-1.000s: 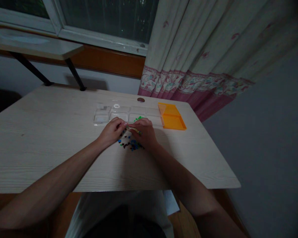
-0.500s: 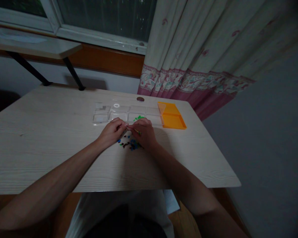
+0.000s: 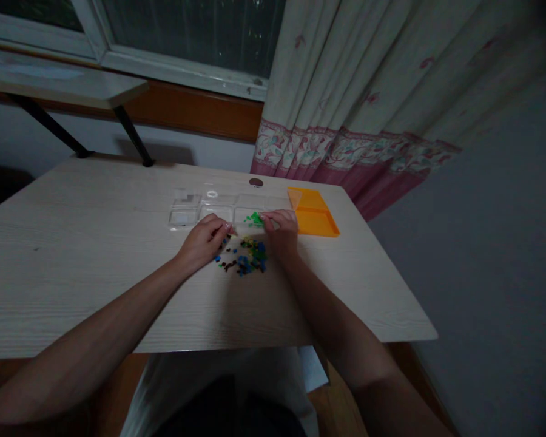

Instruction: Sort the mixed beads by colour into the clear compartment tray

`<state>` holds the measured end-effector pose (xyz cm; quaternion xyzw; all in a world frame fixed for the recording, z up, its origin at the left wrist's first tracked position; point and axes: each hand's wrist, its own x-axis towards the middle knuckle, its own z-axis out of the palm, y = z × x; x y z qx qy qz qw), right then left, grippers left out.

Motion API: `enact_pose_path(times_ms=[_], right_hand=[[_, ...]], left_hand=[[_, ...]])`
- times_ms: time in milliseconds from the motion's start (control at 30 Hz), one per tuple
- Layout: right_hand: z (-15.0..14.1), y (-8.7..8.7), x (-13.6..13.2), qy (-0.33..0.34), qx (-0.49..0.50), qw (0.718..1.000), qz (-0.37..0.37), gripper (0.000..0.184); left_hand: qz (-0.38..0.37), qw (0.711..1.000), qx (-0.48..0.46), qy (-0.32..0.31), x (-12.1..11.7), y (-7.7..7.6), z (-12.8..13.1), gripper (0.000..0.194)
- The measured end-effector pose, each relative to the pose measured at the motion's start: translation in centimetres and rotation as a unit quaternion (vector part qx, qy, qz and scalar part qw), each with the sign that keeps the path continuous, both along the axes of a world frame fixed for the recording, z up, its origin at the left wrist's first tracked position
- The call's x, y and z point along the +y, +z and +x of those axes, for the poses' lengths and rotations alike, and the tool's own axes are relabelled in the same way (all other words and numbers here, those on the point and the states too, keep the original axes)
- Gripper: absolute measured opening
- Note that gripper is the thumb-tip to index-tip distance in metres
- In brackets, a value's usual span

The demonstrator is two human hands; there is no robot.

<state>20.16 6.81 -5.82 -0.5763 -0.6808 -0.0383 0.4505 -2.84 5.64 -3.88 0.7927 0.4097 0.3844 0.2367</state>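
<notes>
A small heap of coloured beads (image 3: 244, 258), blue, dark and yellow, lies on the pale wooden table (image 3: 95, 255). My left hand (image 3: 205, 238) rests beside the heap with fingers pinched together; what they hold is too small to make out. My right hand (image 3: 281, 229) reaches forward over the clear compartment tray (image 3: 195, 209), its fingertips pinched at the green beads (image 3: 253, 218) in one compartment. Whether it holds a bead is not visible.
An orange lid (image 3: 313, 212) lies at the tray's right end. A round hole (image 3: 255, 182) is in the table behind the tray. A flowered curtain (image 3: 346, 121) hangs at the back right, a window and a side shelf (image 3: 59, 79) at the back left.
My right hand has moved forward from the heap to the compartment with green beads, uncovering more of the heap. My left hand has stayed nearly in place.
</notes>
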Motion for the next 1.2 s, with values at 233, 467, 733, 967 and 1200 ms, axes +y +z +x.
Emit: enact_pose_path(times_ms=[233,467,733,967,1200], right_hand=[[0.7,-1.1,1.0,-0.068,-0.005,0.996,-0.048,0.017],[0.7,-1.6,1.2,-0.05,0.0,0.999,0.016,0.019],[0.5,-1.4,1.1,-0.044,0.001,0.999,-0.006,0.02],[0.2,-1.2,1.1,-0.029,0.016,0.999,0.005,0.02],[0.1,-1.2,1.0,-0.024,0.005,1.0,0.007,0.014]], left_hand=[[0.007,1.0,0.011,0.001,-0.1,0.2,0.0,0.033],[0.023,0.999,0.03,-0.01,-0.1,0.1,0.0,0.03],[0.094,0.983,0.127,-0.091,-0.7,-0.2,0.4,0.023],[0.106,0.972,0.186,-0.097,-0.7,-0.9,0.6,0.027],[0.109,0.969,0.206,-0.078,-0.8,-0.6,0.6,0.024]])
